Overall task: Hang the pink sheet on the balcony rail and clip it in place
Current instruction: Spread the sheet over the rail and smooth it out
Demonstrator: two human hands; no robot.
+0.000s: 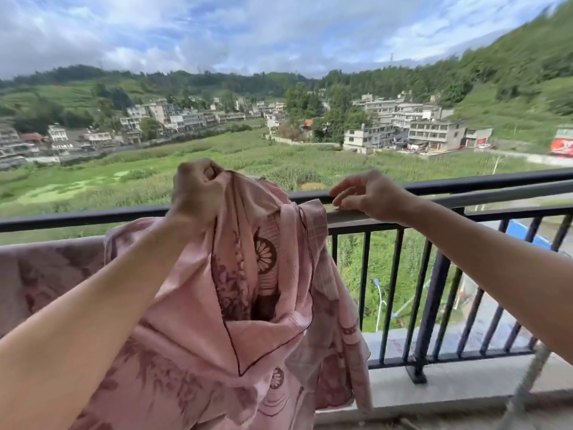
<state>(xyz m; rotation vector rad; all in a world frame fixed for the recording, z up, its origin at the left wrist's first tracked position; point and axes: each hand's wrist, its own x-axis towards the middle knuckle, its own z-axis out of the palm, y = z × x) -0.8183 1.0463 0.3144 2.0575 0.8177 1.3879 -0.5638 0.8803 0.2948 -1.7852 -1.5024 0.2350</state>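
The pink sheet (260,305), printed with dark maroon flowers and wheels, hangs bunched over the black balcony rail (434,189). My left hand (197,189) grips a gathered fold of the sheet and holds it up above rail height. My right hand (369,195) hovers at the top bar just right of the sheet, its fingers curled down toward the bar; whether they pinch something small I cannot tell. The sheet's left part lies spread over the rail at the far left. No clip is visible.
The rail's vertical bars (390,290) stand on a concrete ledge (465,377). Beyond them lies a long drop to green fields, a road and village buildings. A pale blurred pole (527,386) crosses the lower right corner.
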